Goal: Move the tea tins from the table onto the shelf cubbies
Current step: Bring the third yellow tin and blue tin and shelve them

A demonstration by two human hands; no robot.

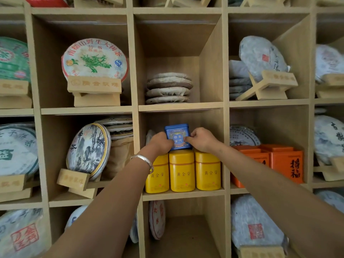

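Head: blue tin (178,135) atop yellow tins (182,173)

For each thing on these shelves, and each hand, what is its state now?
blue tin: upright on the yellow tins, held from both sides.
yellow tins: three upright in a row, lids on.
orange tins: upright, closed.
left hand: grips the blue tin.
right hand: grips the blue tin.

We cannot see the lower corners of the blue tin (178,135); our hands cover them. Below it, our left arm (111,198) hides part of the left yellow tin (157,175). Left of the tin, a wrapped cake (149,135) is mostly behind our left hand (161,143). Far from the tin, cakes at the frame's edges are cut off and blurred.
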